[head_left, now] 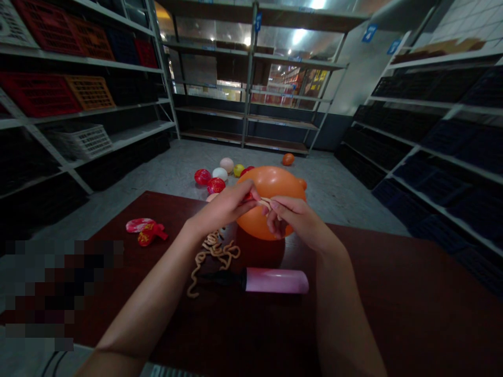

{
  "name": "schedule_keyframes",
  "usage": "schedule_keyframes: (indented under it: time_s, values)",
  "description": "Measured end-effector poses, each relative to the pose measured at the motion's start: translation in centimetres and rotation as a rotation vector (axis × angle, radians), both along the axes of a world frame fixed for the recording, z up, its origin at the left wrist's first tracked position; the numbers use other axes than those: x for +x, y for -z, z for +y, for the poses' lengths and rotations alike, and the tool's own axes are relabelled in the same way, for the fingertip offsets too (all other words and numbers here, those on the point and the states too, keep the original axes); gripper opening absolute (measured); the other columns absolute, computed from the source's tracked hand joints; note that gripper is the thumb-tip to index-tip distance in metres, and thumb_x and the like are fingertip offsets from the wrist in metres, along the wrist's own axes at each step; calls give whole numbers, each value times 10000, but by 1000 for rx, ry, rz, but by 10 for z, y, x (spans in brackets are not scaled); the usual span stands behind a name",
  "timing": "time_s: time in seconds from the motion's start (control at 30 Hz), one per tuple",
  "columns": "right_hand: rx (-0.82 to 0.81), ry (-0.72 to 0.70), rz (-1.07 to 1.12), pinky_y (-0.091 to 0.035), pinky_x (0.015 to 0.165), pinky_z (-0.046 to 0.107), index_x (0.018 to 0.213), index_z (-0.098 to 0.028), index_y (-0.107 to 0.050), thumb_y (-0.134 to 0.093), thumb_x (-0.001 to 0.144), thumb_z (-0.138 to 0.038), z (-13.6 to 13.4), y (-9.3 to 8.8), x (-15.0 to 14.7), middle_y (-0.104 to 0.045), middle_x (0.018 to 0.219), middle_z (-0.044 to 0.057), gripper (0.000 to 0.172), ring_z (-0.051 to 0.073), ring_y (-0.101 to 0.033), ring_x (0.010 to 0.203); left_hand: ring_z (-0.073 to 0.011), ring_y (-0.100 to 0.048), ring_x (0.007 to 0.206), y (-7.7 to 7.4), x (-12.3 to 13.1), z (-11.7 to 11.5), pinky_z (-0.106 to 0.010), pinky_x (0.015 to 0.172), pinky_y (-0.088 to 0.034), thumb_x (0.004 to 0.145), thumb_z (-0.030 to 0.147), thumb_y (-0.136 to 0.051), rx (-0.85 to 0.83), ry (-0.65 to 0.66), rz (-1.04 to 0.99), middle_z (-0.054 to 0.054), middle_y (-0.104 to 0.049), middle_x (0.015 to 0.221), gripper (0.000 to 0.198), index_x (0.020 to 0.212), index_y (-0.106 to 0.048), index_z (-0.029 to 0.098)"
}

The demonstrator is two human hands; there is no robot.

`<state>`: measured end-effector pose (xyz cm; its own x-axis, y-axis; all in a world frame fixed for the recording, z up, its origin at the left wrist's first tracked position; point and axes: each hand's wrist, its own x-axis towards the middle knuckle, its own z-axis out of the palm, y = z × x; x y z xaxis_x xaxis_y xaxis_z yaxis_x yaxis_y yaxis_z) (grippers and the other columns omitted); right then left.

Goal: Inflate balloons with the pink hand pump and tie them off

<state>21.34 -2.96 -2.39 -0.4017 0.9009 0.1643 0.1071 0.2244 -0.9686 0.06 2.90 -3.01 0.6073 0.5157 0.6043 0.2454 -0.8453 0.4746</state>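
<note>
Both hands meet in front of a large inflated orange balloon [267,180] above the far part of the table. Between their fingertips runs a short length of tan cord [265,202]. My left hand [236,201] is closed in a pinch on one side of it, with a bit of red showing by the fingers. Opposite, my right hand [290,212] pinches the cord too. I cannot tell whether the cord is tied to the balloon. A loose heap of tan cord [214,248] lies below my left hand, beside a pink hand pump [275,280] with a black end.
Deflated red balloons [147,230] lie on the left of the dark table [377,277]. Several small balloons [220,175] rest on the floor beyond, with an orange one [288,159] apart. Shelves with crates [37,94] line the left and right; a metal rack [247,94] stands behind.
</note>
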Motion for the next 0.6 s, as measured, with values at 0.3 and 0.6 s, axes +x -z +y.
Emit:
schedule_keyframes:
  time_s: [0.3,0.6]
  values:
    - [-27,52,36,-371,385,201,936,-197,-635,-595,931,-452,-8,-9,3,-674,590,-28,258,91,-557,394,-144,-531,730,-1,3,-6,-258,670,-441,918,406,-659,-364,121,-230,-14,-574,808,246,845,-574,187]
    - [-136,57,227,-280,350,200,1112,-188,-665,-644,890,-395,-9,-6,-9,-651,527,-40,304,79,-487,349,-170,-608,780,-14,9,-19,-295,744,-497,859,421,-723,-405,136,-317,-43,-660,825,238,828,-663,193]
